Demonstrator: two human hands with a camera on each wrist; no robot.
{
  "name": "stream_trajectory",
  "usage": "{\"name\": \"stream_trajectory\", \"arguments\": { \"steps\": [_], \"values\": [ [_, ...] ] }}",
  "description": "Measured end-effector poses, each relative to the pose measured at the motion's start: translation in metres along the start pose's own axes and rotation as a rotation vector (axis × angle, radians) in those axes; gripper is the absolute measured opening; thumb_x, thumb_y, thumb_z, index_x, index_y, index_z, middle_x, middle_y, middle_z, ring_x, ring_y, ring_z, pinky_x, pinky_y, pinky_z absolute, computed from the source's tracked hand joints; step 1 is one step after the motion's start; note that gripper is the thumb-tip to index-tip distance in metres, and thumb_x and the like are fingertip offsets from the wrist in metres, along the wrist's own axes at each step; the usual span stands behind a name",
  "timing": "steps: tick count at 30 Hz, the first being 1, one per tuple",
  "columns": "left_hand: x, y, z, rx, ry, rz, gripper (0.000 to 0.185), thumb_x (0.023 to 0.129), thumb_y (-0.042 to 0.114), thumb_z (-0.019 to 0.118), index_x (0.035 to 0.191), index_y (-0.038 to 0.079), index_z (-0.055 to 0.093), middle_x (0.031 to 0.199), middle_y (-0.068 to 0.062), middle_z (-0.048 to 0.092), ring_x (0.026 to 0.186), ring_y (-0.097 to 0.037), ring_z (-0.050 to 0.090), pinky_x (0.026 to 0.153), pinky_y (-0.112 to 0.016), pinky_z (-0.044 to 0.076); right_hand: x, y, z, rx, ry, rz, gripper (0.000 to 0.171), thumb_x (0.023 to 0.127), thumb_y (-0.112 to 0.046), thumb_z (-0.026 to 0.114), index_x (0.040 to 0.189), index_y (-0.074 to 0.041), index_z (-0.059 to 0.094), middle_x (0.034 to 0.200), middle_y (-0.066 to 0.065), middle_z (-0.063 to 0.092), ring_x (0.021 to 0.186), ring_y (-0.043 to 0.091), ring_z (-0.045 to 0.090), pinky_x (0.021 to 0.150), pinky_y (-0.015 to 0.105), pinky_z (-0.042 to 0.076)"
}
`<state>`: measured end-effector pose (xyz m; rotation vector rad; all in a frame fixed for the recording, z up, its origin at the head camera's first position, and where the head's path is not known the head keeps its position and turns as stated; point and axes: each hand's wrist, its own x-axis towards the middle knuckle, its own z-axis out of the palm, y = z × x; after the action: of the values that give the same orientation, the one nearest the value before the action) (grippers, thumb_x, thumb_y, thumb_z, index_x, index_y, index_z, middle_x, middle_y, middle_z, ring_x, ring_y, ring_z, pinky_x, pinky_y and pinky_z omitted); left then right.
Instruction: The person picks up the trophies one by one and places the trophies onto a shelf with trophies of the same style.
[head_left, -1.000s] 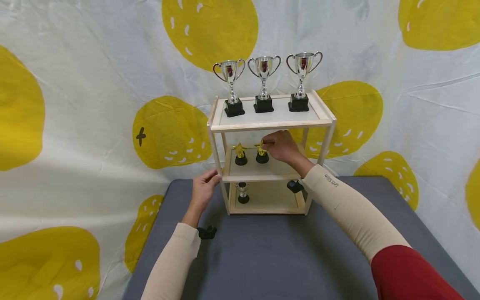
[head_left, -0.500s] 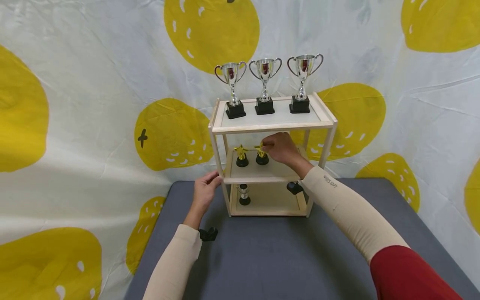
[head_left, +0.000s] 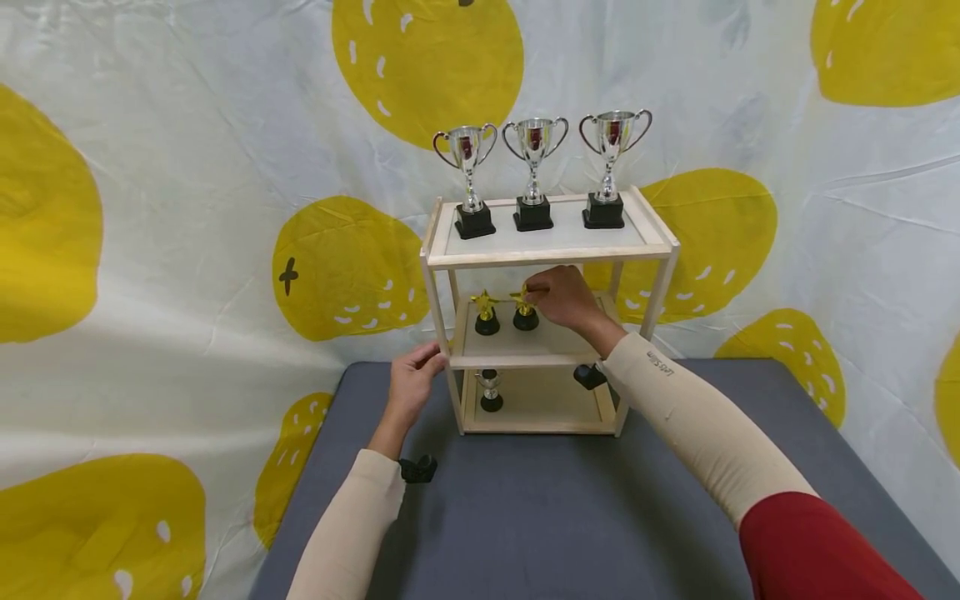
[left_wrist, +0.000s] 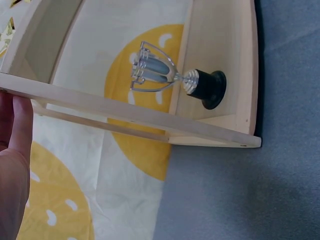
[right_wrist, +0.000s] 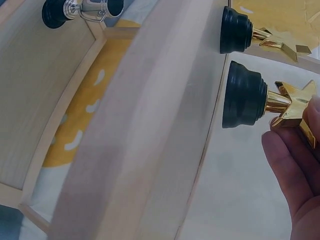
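Note:
A three-tier wooden shelf point(head_left: 551, 361) stands upright before me. My left hand point(head_left: 411, 379) holds its left front post point(left_wrist: 107, 104), with the fingertips partly hidden behind the wood. On the middle tier, my right hand point(head_left: 564, 296) pinches the gold star top of a small star trophy point(right_wrist: 245, 97) with a round black base. That base is upright, right at the tier's surface. A matching star trophy point(head_left: 487, 317) stands just left of it. Below, on the bottom tier, is a small silver trophy cup point(left_wrist: 155, 70) with two handles and a black base.
Three larger silver trophy cups stand in a row on the top tier: left point(head_left: 472, 187), middle point(head_left: 534, 179) and right point(head_left: 607, 175). The top tier's front rail point(head_left: 551, 257) runs just above my right hand. A grey tabletop point(head_left: 525, 508) lies under the shelf, against a patterned cloth point(head_left: 187, 208).
The whole scene shifts slightly right and down in the head view. Both hands keep their places at the post and on the star trophy.

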<state>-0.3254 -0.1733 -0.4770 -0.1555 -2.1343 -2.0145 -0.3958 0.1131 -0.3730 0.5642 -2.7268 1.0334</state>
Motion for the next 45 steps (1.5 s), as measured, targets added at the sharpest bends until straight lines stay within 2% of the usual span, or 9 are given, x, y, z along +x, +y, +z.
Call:
{"name": "stream_trajectory", "arguments": {
  "steps": [3, 5, 11, 15, 20, 25, 30, 45],
  "values": [
    [-0.0006, -0.0001, 0.0002, 0.007, 0.0, -0.002, 0.036, 0.099, 0.002, 0.068, 0.134, -0.003, 0.068, 0.137, -0.023, 0.066, 0.112, -0.02, 0.069, 0.092, -0.023, 0.06, 0.0004, 0.0016, 0.0012, -0.004, 0.001, -0.006, 0.028, 0.103, -0.016, 0.064, 0.124, -0.002, 0.076, 0.118, 0.018, 0.077, 0.104, 0.033, 0.073, 0.09, 0.049, 0.06],
    [-0.0004, -0.0005, 0.0001, 0.011, -0.003, 0.0, 0.036, 0.099, 0.002, 0.067, 0.134, -0.003, 0.068, 0.137, -0.023, 0.066, 0.114, -0.022, 0.069, 0.093, -0.024, 0.06, 0.0006, 0.0026, 0.0019, -0.01, 0.004, -0.012, 0.027, 0.103, -0.016, 0.064, 0.123, -0.003, 0.077, 0.116, 0.017, 0.078, 0.096, 0.031, 0.072, 0.084, 0.046, 0.059],
    [-0.0008, -0.0006, -0.0001, 0.002, -0.007, 0.012, 0.035, 0.099, 0.001, 0.067, 0.134, -0.004, 0.068, 0.135, -0.024, 0.066, 0.107, -0.01, 0.069, 0.092, -0.022, 0.06, 0.0003, 0.0041, 0.0035, -0.005, 0.012, -0.003, 0.027, 0.103, -0.017, 0.065, 0.123, -0.003, 0.077, 0.114, 0.017, 0.078, 0.095, 0.031, 0.073, 0.084, 0.047, 0.06],
    [-0.0011, 0.0001, -0.0004, 0.0, -0.006, 0.011, 0.035, 0.099, 0.002, 0.068, 0.134, -0.004, 0.068, 0.136, -0.023, 0.066, 0.11, -0.015, 0.069, 0.093, -0.023, 0.06, 0.0007, 0.0043, 0.0043, -0.011, 0.014, 0.0, 0.027, 0.103, -0.017, 0.064, 0.123, -0.003, 0.077, 0.114, 0.017, 0.078, 0.092, 0.03, 0.072, 0.082, 0.047, 0.06],
    [-0.0008, -0.0013, -0.0003, 0.001, -0.01, 0.002, 0.036, 0.099, 0.002, 0.068, 0.135, -0.003, 0.067, 0.138, -0.023, 0.066, 0.116, -0.023, 0.069, 0.095, -0.026, 0.06, -0.0001, 0.0058, 0.0054, -0.017, 0.006, 0.007, 0.029, 0.104, -0.017, 0.063, 0.125, -0.001, 0.075, 0.119, 0.019, 0.077, 0.101, 0.032, 0.073, 0.089, 0.05, 0.06],
    [0.0005, -0.0022, -0.0005, 0.004, -0.009, 0.006, 0.036, 0.099, 0.003, 0.068, 0.135, -0.003, 0.068, 0.138, -0.023, 0.066, 0.114, -0.021, 0.069, 0.094, -0.026, 0.06, -0.0006, 0.0069, 0.0058, -0.001, 0.0, 0.014, 0.03, 0.104, -0.017, 0.063, 0.126, -0.002, 0.075, 0.12, 0.019, 0.076, 0.1, 0.033, 0.073, 0.089, 0.05, 0.06],
    [0.0008, -0.0021, -0.0009, 0.003, -0.008, -0.002, 0.036, 0.099, 0.004, 0.068, 0.135, -0.003, 0.067, 0.138, -0.022, 0.065, 0.114, -0.021, 0.069, 0.094, -0.024, 0.06, -0.0006, 0.0066, 0.0061, -0.006, 0.002, 0.016, 0.031, 0.103, -0.017, 0.064, 0.128, -0.001, 0.074, 0.123, 0.02, 0.075, 0.108, 0.034, 0.073, 0.094, 0.052, 0.059],
    [0.001, -0.0008, -0.0019, -0.015, -0.019, -0.02, 0.037, 0.1, 0.003, 0.066, 0.137, -0.003, 0.066, 0.14, -0.022, 0.064, 0.119, -0.025, 0.067, 0.096, -0.025, 0.059, -0.0031, 0.0061, 0.0084, -0.008, 0.015, 0.031, 0.028, 0.103, -0.018, 0.065, 0.125, -0.005, 0.077, 0.12, 0.017, 0.077, 0.104, 0.031, 0.073, 0.091, 0.05, 0.06]
  ]
}}
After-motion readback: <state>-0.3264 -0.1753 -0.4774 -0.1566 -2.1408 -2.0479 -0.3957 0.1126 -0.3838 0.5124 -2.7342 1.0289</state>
